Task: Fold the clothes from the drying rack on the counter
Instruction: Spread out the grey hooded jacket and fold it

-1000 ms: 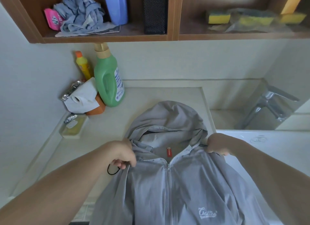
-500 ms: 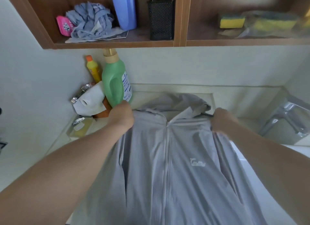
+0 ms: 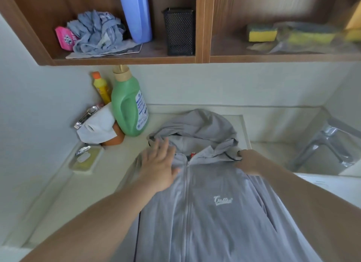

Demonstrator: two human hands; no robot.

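Your left hand (image 3: 159,168) lies open, fingers spread, flat on the left shoulder of the grey hoodie (image 3: 203,213), which is spread front-up on the desk (image 3: 93,187). Your right hand (image 3: 247,162) is closed on its right shoulder. The green bottle (image 3: 128,107) stands just beyond the hood's left.

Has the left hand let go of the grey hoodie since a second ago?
Yes. The left hand now lies open on the grey zip-up hoodie, nearer the green detergent bottle.

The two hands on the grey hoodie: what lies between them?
In the head view, between the left hand and the right hand lie the hoodie's open collar, the zipper top and a small red label.
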